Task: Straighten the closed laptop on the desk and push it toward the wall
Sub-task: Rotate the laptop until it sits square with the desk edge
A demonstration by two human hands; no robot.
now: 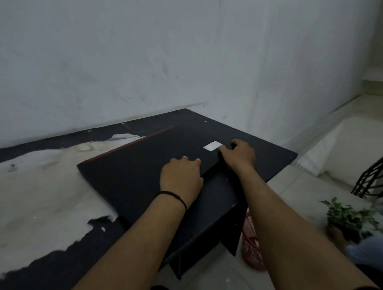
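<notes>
Both of my hands are on the closed laptop, which lies flat on the desk at a slant, its edges not parallel to the desk's edges. My left hand presses down on the lid near the laptop's near edge, palm flat and fingers loosely bent, gripping nothing (a thin black band circles that wrist). My right hand sits at the laptop's right corner, thumb on top of the lid and fingers curled over the edge, so it has a light hold of the corner; I cannot tell how far the fingers wrap underneath. A small pale sticker lies on the lid just beside my right thumb.

The laptop is black with a thin red line along its far edge, and it rests toward the right end of the desk, a strip of bare desk between its far edge and the wall. To the laptop's left the desk's dark surface is peeled away into a large pale, ragged patch.

Beyond the desk's right end, down on the tiled floor, stands a red mesh basket. Farther right is a small leafy green plant, blurred at the picture's edge.
</notes>
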